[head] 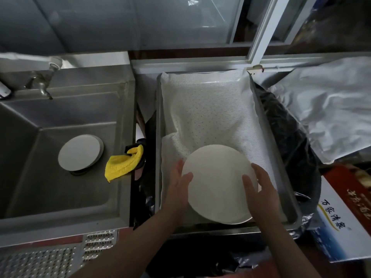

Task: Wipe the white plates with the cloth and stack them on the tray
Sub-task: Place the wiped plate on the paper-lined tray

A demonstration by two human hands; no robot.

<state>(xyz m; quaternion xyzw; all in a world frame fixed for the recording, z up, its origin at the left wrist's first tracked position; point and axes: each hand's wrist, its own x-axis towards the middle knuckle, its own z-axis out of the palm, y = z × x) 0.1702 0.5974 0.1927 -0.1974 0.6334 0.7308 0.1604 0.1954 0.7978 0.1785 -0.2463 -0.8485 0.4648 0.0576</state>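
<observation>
We hold the white plate by its rim, left hand and right hand on opposite sides, low over the lined tray, and should lower it level, freeing both sides together

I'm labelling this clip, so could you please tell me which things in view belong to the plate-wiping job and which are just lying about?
Job: white plate held by left hand and right hand; lined tray; yellow cloth; plates in the sink.

Lying about: tap; printed box; black bag.
</observation>
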